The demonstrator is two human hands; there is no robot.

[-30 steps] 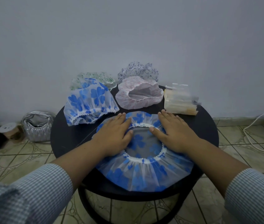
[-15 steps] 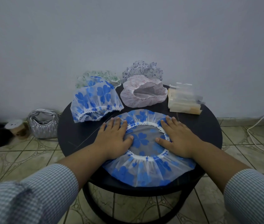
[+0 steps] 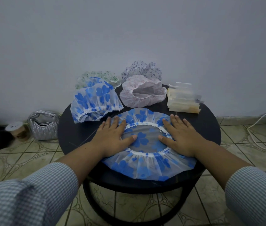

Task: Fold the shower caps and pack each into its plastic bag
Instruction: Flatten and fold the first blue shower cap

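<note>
Since a moment ago the two hands are sliding apart across the cap (image 3: 147,159), so the elastic opening between them is stretching wider and the plastic is lying flatter. The left hand (image 3: 112,139) is pressing the cap's left side with fingers straight and slightly spread, thumb reaching into the opening; the right hand (image 3: 180,137) is mirroring it on the right side, fingers straight and close together, thumb pointing inward. Neither hand is gripping anything. The cap is lying opening-up at the near edge of the table (image 3: 210,121), its hem hanging slightly over the rim. This is looking like the smoothing step before the first fold; no fold is made yet. Farther back, a second blue cap (image 3: 94,98), a pink cap (image 3: 143,93), a green-print cap (image 3: 96,75) and a purple-print cap (image 3: 143,68) are waiting unfolded, and the bags (image 3: 183,101) are stacked at the right rear, untouched. On the floor at the left, a silver purse (image 3: 43,125) is sitting.
</note>
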